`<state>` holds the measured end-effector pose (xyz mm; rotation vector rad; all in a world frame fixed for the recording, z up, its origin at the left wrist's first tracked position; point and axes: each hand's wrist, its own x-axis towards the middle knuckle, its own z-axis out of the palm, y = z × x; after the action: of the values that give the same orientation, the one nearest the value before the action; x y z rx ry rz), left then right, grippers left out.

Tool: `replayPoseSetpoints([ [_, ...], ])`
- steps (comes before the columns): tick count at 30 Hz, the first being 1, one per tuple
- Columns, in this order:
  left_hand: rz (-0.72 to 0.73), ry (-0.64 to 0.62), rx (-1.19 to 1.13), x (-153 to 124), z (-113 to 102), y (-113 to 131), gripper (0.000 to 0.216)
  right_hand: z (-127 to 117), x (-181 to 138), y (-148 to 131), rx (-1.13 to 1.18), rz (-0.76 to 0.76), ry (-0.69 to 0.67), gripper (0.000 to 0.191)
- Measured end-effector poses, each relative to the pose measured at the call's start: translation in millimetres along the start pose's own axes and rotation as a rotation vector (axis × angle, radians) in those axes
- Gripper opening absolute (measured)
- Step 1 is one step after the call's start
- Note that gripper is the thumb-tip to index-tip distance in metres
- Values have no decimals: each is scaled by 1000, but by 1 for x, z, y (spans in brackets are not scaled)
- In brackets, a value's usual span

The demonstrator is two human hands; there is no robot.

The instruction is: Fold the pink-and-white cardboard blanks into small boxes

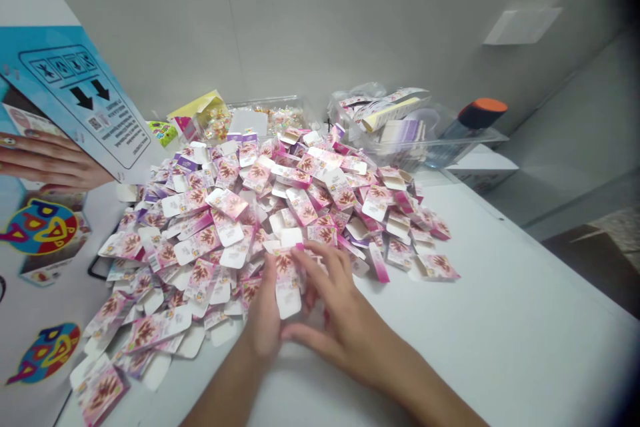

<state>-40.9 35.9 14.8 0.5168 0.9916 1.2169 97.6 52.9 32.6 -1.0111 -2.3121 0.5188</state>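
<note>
A big heap of small flat pink-and-white printed cards (260, 207) covers the white table (500, 293). At its near edge both my hands meet on one such card (287, 280), held upright between them. My left hand (265, 317) grips the card's left side with the thumb up along it. My right hand (335, 307) lies over the card's right side, fingers curled on it and the thumb pointing left underneath.
A large blue-and-white printed carton (75, 100) leans at the left, showing arrows and pictured fingers. Behind the heap stand a yellow packet (200, 110), clear plastic trays (400, 127) with more packaging and a dark bottle with an orange cap (480, 117). The table edge runs along the right.
</note>
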Motion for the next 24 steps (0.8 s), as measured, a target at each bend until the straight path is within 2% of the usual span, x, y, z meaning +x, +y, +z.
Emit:
replayPoseSetpoints([
  [4, 34, -23, -74, -1, -2, 0, 49, 4, 0, 2, 6, 3, 105, 72],
  [10, 4, -65, -6, -3, -1, -3, 57, -2, 0, 3, 127, 44, 94, 58],
  [15, 2, -98, 130, -5, -5, -12, 47, -12, 2, 7, 462, 128, 147, 22],
  [18, 4, -95, 129, -5, -2, -12, 39, -13, 2, 13, 669, 133, 143, 15],
  [21, 18, -138, 0, -4, 4, -6, 26, -9, 3, 16, 603, 100, 220, 6],
  [24, -3, -233, -175, -2, 7, 2, 19, -3, 3, 15, 410, 41, 252, 16],
])
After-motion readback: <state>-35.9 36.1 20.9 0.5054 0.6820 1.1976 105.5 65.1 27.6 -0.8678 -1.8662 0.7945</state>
